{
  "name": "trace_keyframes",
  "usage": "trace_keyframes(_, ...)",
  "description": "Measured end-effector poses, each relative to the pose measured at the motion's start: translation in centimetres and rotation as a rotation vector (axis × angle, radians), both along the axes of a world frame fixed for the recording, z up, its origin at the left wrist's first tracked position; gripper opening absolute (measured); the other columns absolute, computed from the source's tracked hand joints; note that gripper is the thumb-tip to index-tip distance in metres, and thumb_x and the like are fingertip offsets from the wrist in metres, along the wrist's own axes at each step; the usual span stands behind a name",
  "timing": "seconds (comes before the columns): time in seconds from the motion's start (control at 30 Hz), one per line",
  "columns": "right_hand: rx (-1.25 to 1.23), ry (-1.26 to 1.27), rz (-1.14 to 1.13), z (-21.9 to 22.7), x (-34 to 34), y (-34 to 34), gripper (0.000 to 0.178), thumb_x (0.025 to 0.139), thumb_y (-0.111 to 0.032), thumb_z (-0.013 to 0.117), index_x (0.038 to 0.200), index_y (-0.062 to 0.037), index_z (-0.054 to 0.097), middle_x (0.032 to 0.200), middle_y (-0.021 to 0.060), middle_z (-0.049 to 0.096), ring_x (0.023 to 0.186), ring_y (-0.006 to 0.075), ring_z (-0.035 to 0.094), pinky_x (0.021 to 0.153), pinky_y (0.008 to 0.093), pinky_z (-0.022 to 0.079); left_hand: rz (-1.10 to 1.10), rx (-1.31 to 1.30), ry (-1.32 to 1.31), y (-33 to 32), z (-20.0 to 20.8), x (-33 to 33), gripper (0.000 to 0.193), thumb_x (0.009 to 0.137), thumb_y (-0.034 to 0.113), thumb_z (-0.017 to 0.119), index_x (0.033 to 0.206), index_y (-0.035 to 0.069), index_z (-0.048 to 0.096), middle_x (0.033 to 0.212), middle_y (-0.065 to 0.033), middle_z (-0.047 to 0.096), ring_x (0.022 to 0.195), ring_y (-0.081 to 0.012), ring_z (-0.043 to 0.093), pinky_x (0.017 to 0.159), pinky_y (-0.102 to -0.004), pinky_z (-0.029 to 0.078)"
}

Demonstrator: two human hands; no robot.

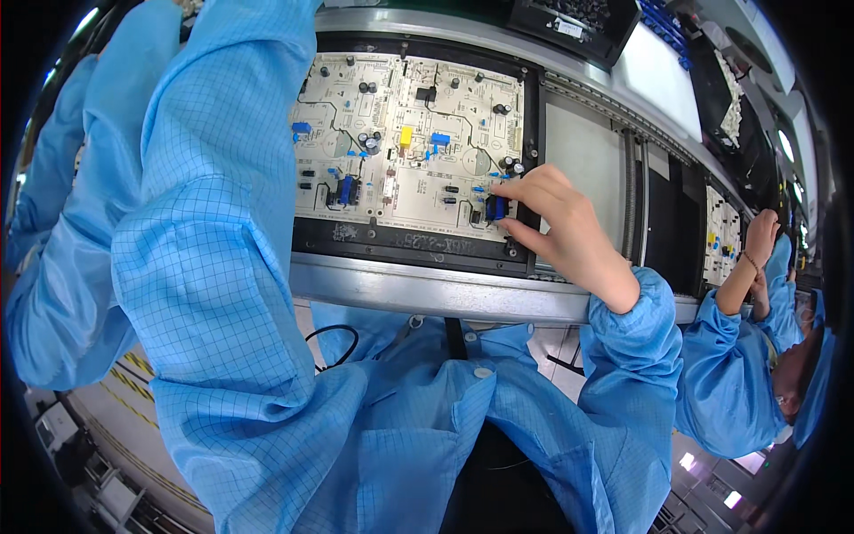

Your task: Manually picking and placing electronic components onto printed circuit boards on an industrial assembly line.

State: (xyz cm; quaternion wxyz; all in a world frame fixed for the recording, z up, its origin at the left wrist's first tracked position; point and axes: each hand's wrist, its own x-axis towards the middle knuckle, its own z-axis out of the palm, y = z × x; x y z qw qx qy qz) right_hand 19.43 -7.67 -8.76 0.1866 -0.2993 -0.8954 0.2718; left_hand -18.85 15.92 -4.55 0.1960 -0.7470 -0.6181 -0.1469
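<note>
My right hand [569,227] reaches over the right end of a white circuit board [418,191]. Its thumb and forefinger close around a small blue-and-black component [495,208] near the board's lower right corner. A similar blue component [345,190] stands on the left part of the board. Between them are a yellow block capacitor [406,137], a blue block capacitor [440,139] and several black cylinder capacitors. The board sits in a black frame [405,242]. My left sleeve [200,214] stretches up past the board's left side; the hand is beyond the picture's top edge.
A metal rail [445,289] runs along the near side. Beyond it stand a black parts bin [578,27] and a white tray [658,76]. At the right a co-worker's hand [761,236] is beside another board [722,236]. Blue sleeves of another person [80,205] show at far left.
</note>
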Motion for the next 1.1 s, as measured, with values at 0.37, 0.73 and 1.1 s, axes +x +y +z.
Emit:
trace_keyframes(0.37,0.036,0.009,0.038,-0.6,0.6,1.0,0.035,0.069,-0.001,0.071,0.103,-0.0027,0.061,0.083,0.0107,0.057,0.081,0.0275,0.053,0.072,0.0359,0.046,-0.071,0.134,-0.176,2.1,-0.1,1.4,0.018,0.069,0.012,0.065,0.086,0.009,0.069,0.084,-0.0120,0.067,0.084,-0.0282,0.065,0.079,-0.0366,0.050)
trace_keyframes(0.73,0.120,-0.161,-0.090,-0.8,-0.3,0.3,0.030,0.071,-0.002,0.069,0.098,-0.0021,0.057,0.082,0.0139,0.057,0.086,0.0311,0.056,0.072,0.0388,0.047,-0.132,0.265,-0.467,2.4,1.9,4.3,0.019,0.072,0.011,0.063,0.089,0.005,0.070,0.088,-0.0157,0.067,0.086,-0.0300,0.064,0.080,-0.0367,0.050)
trace_keyframes(1.1,0.094,-0.095,-0.127,-0.6,0.8,-2.4,0.026,0.070,-0.008,0.070,0.092,0.0006,0.058,0.088,0.0153,0.061,0.092,0.0317,0.056,0.081,0.0386,0.046,-0.455,0.171,-0.344,-12.2,9.2,20.1,0.015,0.078,0.014,0.065,0.089,0.005,0.067,0.087,-0.0147,0.063,0.084,-0.0302,0.062,0.077,-0.0368,0.049)
